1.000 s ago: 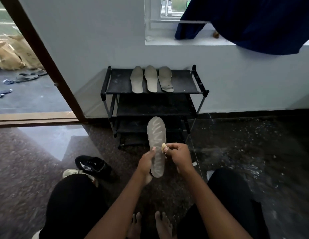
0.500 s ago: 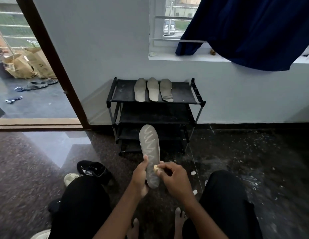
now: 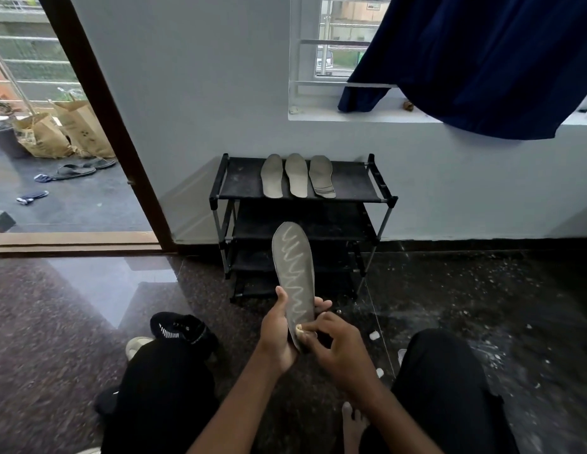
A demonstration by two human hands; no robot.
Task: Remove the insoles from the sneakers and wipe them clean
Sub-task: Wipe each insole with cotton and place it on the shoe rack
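The flat grey insole (image 3: 293, 267), zigzag-streaked, stands toe-up between the knees. The left hand (image 3: 275, 329) curls round its heel; the right hand (image 3: 341, 345) pinches a small pale wad (image 3: 298, 328) against it. Three matching insoles (image 3: 297, 175) lie atop the black rack (image 3: 351, 181).

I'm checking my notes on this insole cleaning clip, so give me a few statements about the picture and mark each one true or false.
1. The shoe rack carries three insoles side by side on its top shelf. True.
2. The left hand holds the fourth insole by its toe end. False: it grips the heel end, and the toe points up.
3. The right hand pinches a small pale wad against that insole. True.
4. The black sneaker stands on the rack's second shelf. False: it lies on the floor, left of the hands.
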